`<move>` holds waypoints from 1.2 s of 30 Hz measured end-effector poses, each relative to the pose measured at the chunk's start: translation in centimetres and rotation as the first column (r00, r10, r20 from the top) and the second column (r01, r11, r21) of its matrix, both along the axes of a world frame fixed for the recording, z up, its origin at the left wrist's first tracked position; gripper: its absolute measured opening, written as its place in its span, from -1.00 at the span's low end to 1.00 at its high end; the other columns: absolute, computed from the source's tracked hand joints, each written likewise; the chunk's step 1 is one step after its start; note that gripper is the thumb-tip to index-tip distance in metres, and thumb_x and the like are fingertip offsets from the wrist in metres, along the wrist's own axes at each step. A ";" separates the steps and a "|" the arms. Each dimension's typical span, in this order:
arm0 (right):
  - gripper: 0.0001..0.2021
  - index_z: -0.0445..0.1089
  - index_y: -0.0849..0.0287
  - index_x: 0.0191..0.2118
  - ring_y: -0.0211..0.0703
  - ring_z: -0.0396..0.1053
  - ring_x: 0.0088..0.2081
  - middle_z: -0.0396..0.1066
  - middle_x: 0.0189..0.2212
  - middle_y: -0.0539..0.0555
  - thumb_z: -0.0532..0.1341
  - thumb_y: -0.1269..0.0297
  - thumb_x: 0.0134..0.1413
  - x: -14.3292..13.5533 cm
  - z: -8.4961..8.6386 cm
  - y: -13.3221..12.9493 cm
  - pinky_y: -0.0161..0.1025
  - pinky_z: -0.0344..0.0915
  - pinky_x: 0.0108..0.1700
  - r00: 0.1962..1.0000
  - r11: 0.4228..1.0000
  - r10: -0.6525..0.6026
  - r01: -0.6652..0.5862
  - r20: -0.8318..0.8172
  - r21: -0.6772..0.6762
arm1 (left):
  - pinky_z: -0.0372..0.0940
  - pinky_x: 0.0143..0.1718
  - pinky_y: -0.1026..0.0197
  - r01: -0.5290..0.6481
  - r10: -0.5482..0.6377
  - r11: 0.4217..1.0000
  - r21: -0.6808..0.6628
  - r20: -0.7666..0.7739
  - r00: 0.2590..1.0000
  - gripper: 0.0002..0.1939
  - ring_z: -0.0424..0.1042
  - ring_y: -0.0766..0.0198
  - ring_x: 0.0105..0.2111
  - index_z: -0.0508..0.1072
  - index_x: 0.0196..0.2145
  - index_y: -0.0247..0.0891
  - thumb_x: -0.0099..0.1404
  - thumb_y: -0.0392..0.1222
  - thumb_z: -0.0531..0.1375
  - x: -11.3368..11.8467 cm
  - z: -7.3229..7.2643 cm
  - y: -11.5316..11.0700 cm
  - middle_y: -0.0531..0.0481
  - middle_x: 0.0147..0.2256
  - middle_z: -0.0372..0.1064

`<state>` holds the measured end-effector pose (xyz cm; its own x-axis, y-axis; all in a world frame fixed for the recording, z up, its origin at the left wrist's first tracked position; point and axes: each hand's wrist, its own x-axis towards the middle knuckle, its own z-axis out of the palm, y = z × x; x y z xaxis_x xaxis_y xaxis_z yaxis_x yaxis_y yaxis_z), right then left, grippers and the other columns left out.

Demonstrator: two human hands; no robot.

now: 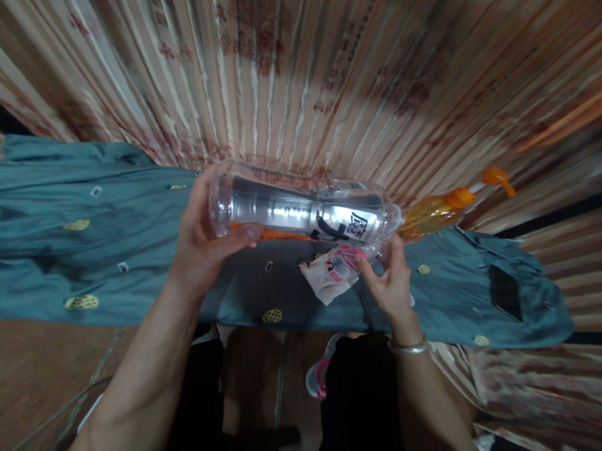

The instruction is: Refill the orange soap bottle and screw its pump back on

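Note:
A large clear plastic bottle (pixel 291 215) with a silver label lies sideways in front of me, its neck to the right. My left hand (pixel 205 231) grips its base, thumb along the near side. My right hand (pixel 391 276) is at the neck end, fingers up against the bottle. Its thumb presses on a crumpled white and pink packet (pixel 331 273) that hangs below the bottle. Just past the neck is an amber pump bottle (pixel 431 214) with an orange pump head, tilted in view.
A long narrow surface under a teal cloth (pixel 130 245) with yellow patterns runs across the view. A dark phone-like slab (pixel 505 292) lies at its right. Pleated patterned curtain (pixel 288 72) hangs behind. My legs and a shoe (pixel 318 378) show below, on a tiled floor.

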<state>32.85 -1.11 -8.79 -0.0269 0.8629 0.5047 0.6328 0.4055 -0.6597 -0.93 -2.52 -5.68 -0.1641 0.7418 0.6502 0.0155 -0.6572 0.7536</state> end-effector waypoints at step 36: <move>-0.23 0.27 0.11 0.43 0.25 0.54 0.21 0.50 0.27 0.30 0.36 -0.17 0.25 -0.3 0.7 -0.3 0.26 0.45 0.33 1.000 1.000 0.001 -0.001 0.014 -0.031 | 0.56 -0.47 0.31 0.012 -0.013 1.000 0.012 0.016 1.000 -0.29 0.51 0.26 -0.21 0.45 0.33 0.13 0.29 0.19 0.47 0.1 -0.1 0.3 -0.07 0.16 0.35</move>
